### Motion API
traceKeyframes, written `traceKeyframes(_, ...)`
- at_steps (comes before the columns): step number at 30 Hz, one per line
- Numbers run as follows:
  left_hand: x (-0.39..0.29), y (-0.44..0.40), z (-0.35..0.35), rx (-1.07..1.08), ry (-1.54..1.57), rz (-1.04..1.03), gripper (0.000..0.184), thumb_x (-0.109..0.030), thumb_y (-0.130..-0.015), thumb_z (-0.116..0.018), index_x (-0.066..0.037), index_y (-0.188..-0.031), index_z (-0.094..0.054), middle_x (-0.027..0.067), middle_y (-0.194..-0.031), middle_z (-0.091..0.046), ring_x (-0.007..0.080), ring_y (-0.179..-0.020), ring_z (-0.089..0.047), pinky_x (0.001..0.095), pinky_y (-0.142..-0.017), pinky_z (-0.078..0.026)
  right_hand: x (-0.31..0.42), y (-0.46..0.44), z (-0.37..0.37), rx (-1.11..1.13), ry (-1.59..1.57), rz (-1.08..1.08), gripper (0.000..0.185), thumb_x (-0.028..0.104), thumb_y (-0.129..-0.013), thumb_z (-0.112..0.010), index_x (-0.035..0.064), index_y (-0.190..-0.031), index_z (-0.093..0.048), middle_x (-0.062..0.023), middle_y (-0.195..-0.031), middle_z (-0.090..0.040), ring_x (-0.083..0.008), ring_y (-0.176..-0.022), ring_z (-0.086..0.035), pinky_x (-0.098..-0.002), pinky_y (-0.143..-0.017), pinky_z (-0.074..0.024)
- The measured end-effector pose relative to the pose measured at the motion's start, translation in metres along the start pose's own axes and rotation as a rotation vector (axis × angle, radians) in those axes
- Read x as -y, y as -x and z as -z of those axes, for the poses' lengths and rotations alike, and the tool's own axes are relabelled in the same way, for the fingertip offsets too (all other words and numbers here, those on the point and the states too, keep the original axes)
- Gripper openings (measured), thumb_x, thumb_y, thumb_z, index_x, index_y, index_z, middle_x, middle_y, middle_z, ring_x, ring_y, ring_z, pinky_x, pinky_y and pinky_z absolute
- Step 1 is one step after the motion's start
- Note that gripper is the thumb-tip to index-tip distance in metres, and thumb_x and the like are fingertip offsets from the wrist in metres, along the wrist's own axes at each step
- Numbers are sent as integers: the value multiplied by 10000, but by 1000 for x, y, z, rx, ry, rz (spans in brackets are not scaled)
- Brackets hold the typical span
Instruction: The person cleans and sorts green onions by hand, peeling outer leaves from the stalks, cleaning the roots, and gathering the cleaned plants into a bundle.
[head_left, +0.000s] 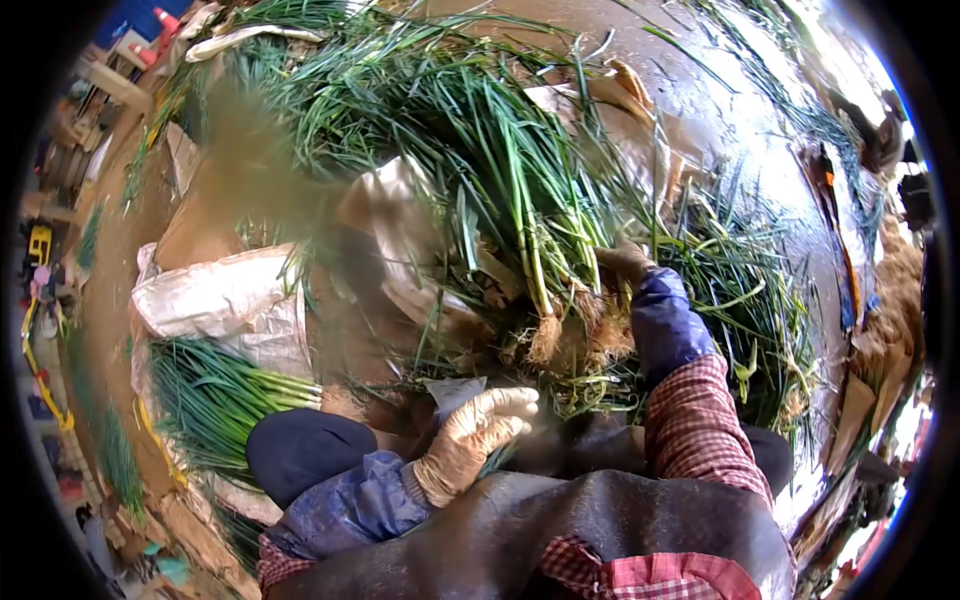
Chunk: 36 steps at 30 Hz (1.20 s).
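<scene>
My left hand (475, 440), in a dirty cream glove, is raised in front of my lap with its fingers stretched out and nothing visible in them. A small greyish-white piece (455, 390) shows just beyond it. My right hand (627, 262), gloved too, reaches forward to the stalks at the right side of a large heap of green onions (520, 190). Its fingers are mostly hidden there, so I cannot tell whether they grip. Brown, soil-covered roots (545, 340) hang towards me below that hand. Trimmed green onions (225, 400) lie in a neat bundle at the left by my knee.
A whitish woven sack (230, 305) lies beyond the neat bundle. More loose green onions (750, 300) are piled to the right. Pale sacking (395, 215) shows under the heap, and wet, shiny floor (700, 100) lies behind. A blurred smear covers part of the upper left.
</scene>
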<state>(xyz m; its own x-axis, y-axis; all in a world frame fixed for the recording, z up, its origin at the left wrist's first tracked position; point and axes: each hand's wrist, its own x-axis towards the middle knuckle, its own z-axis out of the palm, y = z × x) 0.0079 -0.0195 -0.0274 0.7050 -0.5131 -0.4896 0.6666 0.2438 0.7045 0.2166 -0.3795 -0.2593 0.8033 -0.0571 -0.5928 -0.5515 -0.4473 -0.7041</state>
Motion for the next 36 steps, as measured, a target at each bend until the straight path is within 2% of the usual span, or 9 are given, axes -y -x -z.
traceKeyframes(2,8,-9,14,-59,1,-125,318,-88,-917,-526,30,-1213,-513,113,-1133,-584,184,-1033,-562,306,-905,-462,-5,-7,-4,158,-590,-133,530,251,-853,-648,11,-1261,-410,-182,-1021,-621,-205,-902,-639,-269,-775,-537)
traceKeyframes(8,16,-15,14,-37,91,30,311,-98,-922,-525,34,-1203,-522,108,-1130,-586,177,-1027,-566,302,-893,-467,25,0,25,559,-453,-172,515,224,-828,-669,3,-1246,-464,-119,-1136,-584,-190,-925,-597,-278,-797,-512)
traceKeyframes(12,17,-13,15,-17,142,37,313,-91,-912,-530,25,-1204,-525,120,-1110,-598,174,-997,-577,296,-891,-466,94,19,40,360,22,714,247,277,-866,-622,42,-938,-649,-35,-771,-661,-102,-630,-607,-243,-581,-491)
traceKeyframes(15,7,-14,10,-41,110,90,319,-57,-895,-522,23,-1204,-525,132,-1100,-602,174,-955,-587,285,-873,-469,206,119,2,76,176,269,364,397,-826,-660,40,-891,-662,-36,-717,-660,-113,-602,-602,-249,-583,-485)
traceKeyframes(16,9,-15,10,-29,125,84,308,-58,-893,-530,21,-1190,-535,127,-1094,-605,171,-954,-588,286,-869,-469,220,129,-12,36,738,524,365,409,-849,-626,51,-918,-658,-61,-775,-665,-130,-636,-604,-265,-620,-498)
traceKeyframes(19,8,-14,7,15,86,43,291,-60,-891,-538,23,-1169,-547,120,-1090,-607,170,-956,-588,286,-868,-470,153,92,-55,390,191,716,560,467,-835,-612,24,-1170,-539,-161,-1085,-617,-242,-1007,-585,-377,-879,-484)
traceKeyframes(24,20,-9,16,30,30,-59,273,-75,-897,-544,25,-1151,-553,107,-1050,-618,176,-976,-591,298,-857,-483,57,131,-35,-107,655,317,713,449,-914,-491,38,-1424,-209,-188,-1468,-248,-314,-1342,-284,-379,-1095,-272)
traceKeyframes(31,15,-6,22,-20,53,-69,282,-68,-907,-519,28,-1172,-537,102,-1090,-608,176,-988,-591,300,-869,-486,-34,188,117,233,1142,-191,399,397,-859,-540,156,-1172,-599,-174,-1026,-639,-290,-947,-617,-371,-844,-477)
traceKeyframes(36,28,-46,41,-522,22,-84,490,-184,-824,-581,4,-1261,-461,114,-1209,-548,202,-1051,-537,312,-917,-401,-24,93,80,-75,1400,459,128,65,-854,-510,52,-929,-613,-86,-871,-637,-159,-754,-614,-287,-668,-531)
